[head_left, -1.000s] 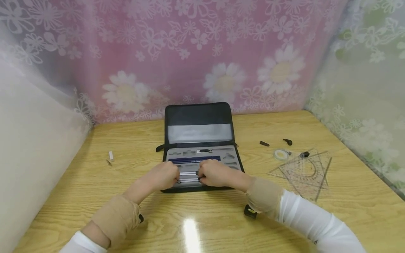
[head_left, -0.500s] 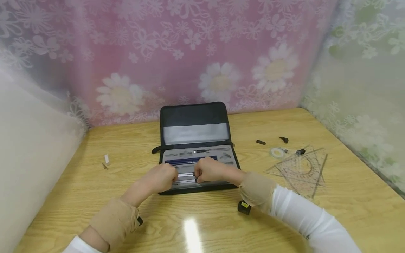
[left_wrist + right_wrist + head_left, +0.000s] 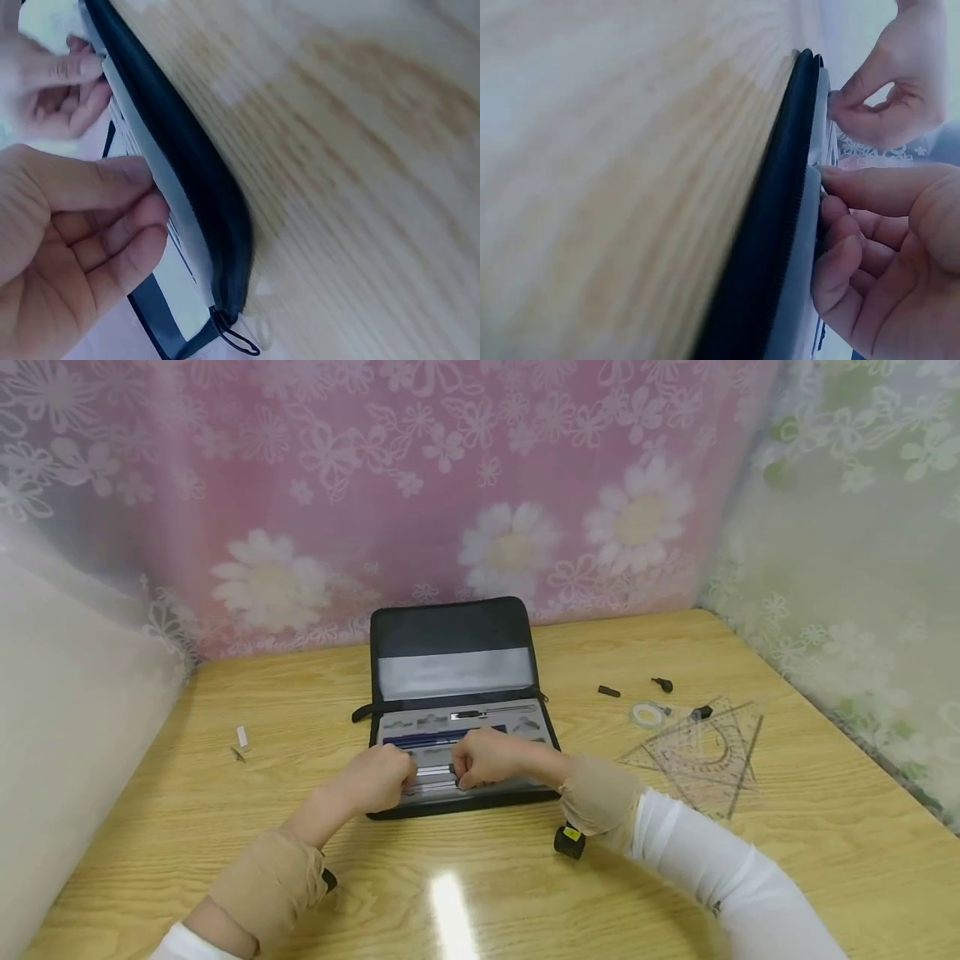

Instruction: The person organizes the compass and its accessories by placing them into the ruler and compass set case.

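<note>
A black zip case lies unfolded on the wooden table, with a grey moulded tray in its near half. In the tray's near part lies a silver drawing compass with slim parallel metal legs. My left hand pinches at its left end, and my right hand pinches at its dark right end. Both wrist views show thumb and fingertips together at the tray's near edge; the fingertips' exact hold is partly hidden. Farther back in the tray are dark blue pens and a black-and-silver instrument.
Clear set squares, a white tape roll and small black pieces lie to the right. A black tape measure sits near my right wrist. At left are a small white block and a tiny metal piece.
The head view has shifted, so the whole scene sits slightly farther left. Both hands stay at the compass, with the right hand's fingers moved a little relative to the tray.
</note>
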A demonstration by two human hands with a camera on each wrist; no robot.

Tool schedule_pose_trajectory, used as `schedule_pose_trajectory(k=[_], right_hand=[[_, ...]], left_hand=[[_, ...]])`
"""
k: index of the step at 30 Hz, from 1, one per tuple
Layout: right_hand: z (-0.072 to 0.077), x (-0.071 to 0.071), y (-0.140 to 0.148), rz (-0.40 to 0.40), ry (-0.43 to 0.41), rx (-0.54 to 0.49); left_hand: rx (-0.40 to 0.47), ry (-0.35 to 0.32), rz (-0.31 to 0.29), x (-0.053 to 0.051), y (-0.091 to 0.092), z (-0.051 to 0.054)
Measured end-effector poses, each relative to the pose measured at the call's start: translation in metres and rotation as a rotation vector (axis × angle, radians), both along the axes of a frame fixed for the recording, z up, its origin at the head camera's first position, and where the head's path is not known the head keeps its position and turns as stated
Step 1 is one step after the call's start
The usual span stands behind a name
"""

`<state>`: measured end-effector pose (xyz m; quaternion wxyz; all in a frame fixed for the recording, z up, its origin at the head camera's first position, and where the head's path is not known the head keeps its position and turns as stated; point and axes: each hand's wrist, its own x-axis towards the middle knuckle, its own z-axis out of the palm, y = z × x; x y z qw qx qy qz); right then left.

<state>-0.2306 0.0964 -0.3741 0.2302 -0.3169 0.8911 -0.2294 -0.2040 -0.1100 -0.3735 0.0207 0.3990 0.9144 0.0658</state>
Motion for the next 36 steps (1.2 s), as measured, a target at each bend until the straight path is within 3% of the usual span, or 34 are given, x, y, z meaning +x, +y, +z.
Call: schedule_pose_trajectory(k=[6,11,16,27,31,36], right_hand=[[0.011,0.003,0.018,-0.022,0.014,-0.020],[0.022,-0.007,0.050,-0.108,0.105,-0.030],[0.021,-0.016,0.091,-0.225,0.148,-0.042],[0.019,-0.030,0.169,-0.456,0.285,-0.013],[0.017,-0.040,0.185,-0.501,0.335,0.036],[0.011,-0.052,0.194,-0.500,0.365,0.126]], left_hand=[[0.046,-0.135,0.030,-0.005,-0.006,0.002],[0.110,-0.212,0.064,-0.009,-0.010,0.001],[0.123,-0.284,0.093,-0.009,-0.011,-0.001],[0.148,-0.314,0.095,-0.008,-0.011,-0.002],[0.155,-0.312,0.100,-0.008,-0.012,-0.002],[0.148,-0.303,0.102,-0.008,-0.011,-0.003]])
